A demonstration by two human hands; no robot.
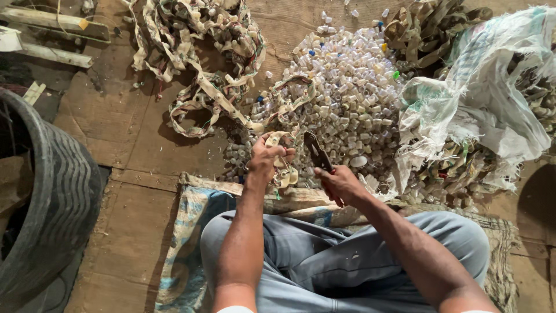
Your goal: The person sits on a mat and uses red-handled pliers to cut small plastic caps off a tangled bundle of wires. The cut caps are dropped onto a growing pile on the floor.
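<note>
My left hand (265,157) grips a dirty strip of small sockets (288,139) that runs up and left into a tangled heap of the same strip (200,52). My right hand (341,184) is closed on a pair of dark cutters (316,152), whose jaws point up toward the strip, just right of my left hand. Right behind both hands lies a large pile of small pale plastic pieces (347,98), with a few blue, yellow and green ones among them. I sit cross-legged in grey trousers (324,261).
A worn tyre (55,197) lies at the left. A torn white woven sack (492,98) spilling more socket strip lies at the right. I sit on a woven mat (185,232) on a wooden plank floor (116,116). Wooden battens (52,23) lie top left.
</note>
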